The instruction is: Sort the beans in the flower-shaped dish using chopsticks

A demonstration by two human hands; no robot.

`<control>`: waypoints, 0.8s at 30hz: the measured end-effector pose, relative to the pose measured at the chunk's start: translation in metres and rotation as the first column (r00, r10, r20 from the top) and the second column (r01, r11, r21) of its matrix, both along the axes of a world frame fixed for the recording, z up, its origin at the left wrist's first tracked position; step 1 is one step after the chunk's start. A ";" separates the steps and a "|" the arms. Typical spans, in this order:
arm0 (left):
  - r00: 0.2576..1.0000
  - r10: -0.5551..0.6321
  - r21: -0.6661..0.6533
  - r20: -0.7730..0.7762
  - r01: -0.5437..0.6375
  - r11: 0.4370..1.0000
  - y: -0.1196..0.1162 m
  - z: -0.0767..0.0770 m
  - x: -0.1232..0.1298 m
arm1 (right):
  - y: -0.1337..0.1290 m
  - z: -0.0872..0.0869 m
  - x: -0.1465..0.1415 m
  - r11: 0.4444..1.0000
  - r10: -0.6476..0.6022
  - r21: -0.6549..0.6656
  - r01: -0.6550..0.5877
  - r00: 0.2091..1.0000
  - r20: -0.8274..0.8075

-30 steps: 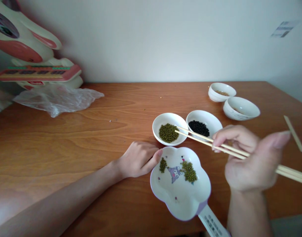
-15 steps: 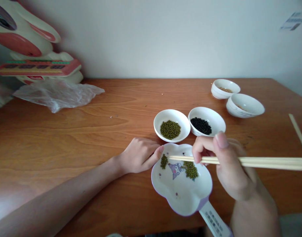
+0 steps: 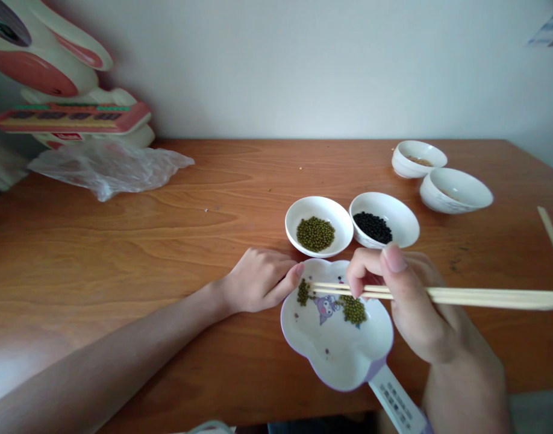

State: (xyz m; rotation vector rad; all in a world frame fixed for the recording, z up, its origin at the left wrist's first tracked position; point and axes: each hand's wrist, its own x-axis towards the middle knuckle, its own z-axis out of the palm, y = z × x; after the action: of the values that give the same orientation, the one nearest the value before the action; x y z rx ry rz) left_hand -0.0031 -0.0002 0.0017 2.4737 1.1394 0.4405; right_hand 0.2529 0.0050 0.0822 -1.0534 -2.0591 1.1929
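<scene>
A pair of light wooden chopsticks (image 3: 479, 296) is held in my right hand (image 3: 412, 295), between thumb and fingers. Their tips, slightly apart, are by a small cluster of mung beans (image 3: 303, 292) in a white flower-shaped bowl (image 3: 340, 361) with a purple rim and handle. A larger heap of mung beans (image 3: 354, 310) lies right of the cartoon print in that bowl. My left hand (image 3: 262, 280) grips the bowl's upper-left rim with its thumb on the edge; its other fingers are curled and partly hidden.
Behind the flower-shaped bowl stand a bowl of mung beans (image 3: 293, 235) and a bowl of black beans (image 3: 407, 226). Two more white bowls (image 3: 457, 202) sit at back right, near a stick (image 3: 551, 234). A plastic bag (image 3: 118, 172) and a toy figure (image 3: 78, 72) occupy the left.
The chopstick tips have parted slightly, and a few beans now lie loose beside the small cluster. My left hand keeps its place on the bowl. The whole view has shifted a little.
</scene>
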 end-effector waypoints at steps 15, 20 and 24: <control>1.000 -0.004 -0.009 0.014 0.004 1.000 0.002 -0.003 0.000 | 0.001 -0.008 0.004 0.999 -0.009 0.046 0.014 0.996 -0.094; 1.000 0.003 -0.003 0.016 -0.003 1.000 0.001 -0.004 -0.001 | -0.001 0.000 0.017 0.958 -0.211 0.146 0.247 0.952 -0.221; 1.000 0.006 -0.008 0.019 -0.006 1.000 0.000 -0.003 -0.001 | -0.002 0.002 0.024 0.904 -0.277 0.239 0.355 0.911 -0.305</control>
State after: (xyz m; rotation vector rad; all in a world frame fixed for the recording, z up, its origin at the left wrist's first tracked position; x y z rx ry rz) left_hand -0.0036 0.0001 -0.0008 2.4546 1.1394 0.4593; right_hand 0.2770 0.0035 0.0840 -0.9818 -1.7080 0.7875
